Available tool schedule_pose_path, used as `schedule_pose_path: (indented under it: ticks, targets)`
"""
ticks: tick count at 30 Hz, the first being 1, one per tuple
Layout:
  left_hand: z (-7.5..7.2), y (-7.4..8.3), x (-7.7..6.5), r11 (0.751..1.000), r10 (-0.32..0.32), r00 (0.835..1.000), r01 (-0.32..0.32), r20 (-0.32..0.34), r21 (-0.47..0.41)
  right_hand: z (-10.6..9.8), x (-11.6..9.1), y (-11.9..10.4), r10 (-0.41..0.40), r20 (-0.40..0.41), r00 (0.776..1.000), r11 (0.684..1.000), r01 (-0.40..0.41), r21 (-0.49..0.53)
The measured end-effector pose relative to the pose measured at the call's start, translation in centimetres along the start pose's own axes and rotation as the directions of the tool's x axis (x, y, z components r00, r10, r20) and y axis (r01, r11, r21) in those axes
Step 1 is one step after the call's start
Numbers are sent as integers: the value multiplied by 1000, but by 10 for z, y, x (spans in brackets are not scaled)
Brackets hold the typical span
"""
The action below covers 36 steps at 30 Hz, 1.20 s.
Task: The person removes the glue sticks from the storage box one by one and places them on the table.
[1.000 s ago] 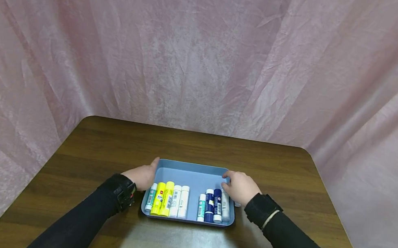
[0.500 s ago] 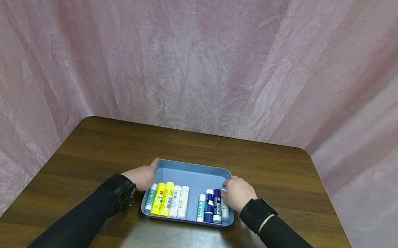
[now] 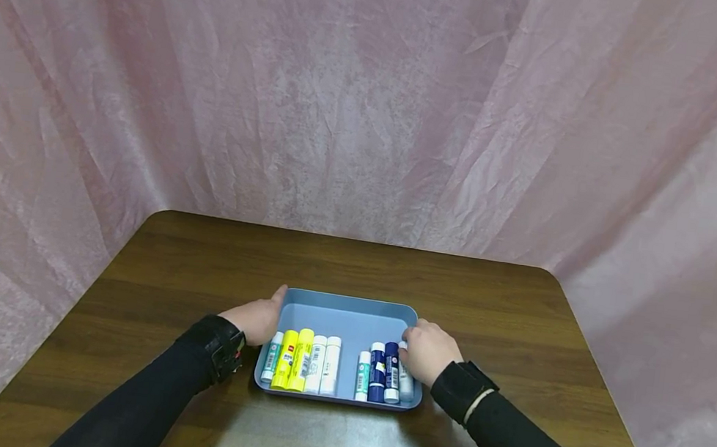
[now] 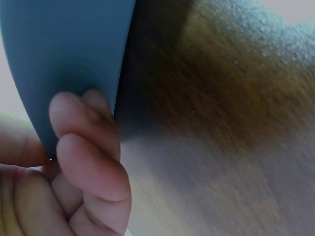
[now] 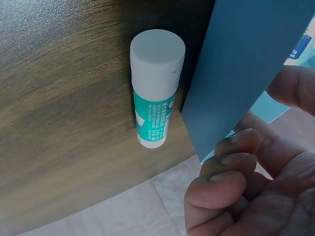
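In the head view a blue rectangular tray (image 3: 348, 317) sits on the table with two rows of glue sticks along its near side. The left row has a green-and-white stick (image 3: 271, 357), yellow ones (image 3: 301, 361) and white ones (image 3: 330, 366). On the right lie another green-and-white one (image 3: 362, 376), navy ones (image 3: 391, 373) and a pale one (image 3: 405, 384). My left hand (image 3: 258, 317) grips the tray's left wall, thumb at the rim and fingers curled against the outside. My right hand (image 3: 430, 351) pinches the right wall, fingertips outside and thumb over the rim.
A loose green-and-white glue stick (image 5: 155, 91) lies on the table just outside the tray's right wall, hidden by my hand in the head view. The wooden table (image 3: 196, 249) has rounded far corners, and a pink curtain (image 3: 372, 107) hangs behind it.
My right hand has shifted slightly right and down onto the tray's right wall, covering the bit of loose glue stick visible beside it earlier. The left hand and tray have stayed nearly still.
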<state>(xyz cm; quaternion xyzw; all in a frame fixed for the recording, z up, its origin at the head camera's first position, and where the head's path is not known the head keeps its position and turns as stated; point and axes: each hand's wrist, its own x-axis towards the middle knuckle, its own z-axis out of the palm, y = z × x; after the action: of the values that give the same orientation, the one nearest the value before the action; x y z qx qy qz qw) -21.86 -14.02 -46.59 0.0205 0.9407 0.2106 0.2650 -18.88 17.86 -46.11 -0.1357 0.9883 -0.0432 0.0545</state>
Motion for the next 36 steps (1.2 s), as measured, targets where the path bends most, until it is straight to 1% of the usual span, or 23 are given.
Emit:
schedule_pose_path:
  ticks: [7, 16, 29, 36]
  targets:
    - [0, -1, 0, 1000, 3, 1000, -3, -3, 4, 2, 0, 1, -4, -7, 1000, 1000, 4, 9]
    - [0, 0, -2, 1000, 11, 1000, -11, -5, -2, 0, -1, 0, -2, 0, 1000, 1000, 2, 20]
    - [-2, 1, -2, 1000, 6, 1000, -6, 6, 0, -4, -7, -4, -48, -41, 998, 998, 50, 47]
    - [-1, 1, -2, 1000, 5, 1000, -5, 3, 8, -6, -11, -9, -55, -22, 998, 997, 56, 61]
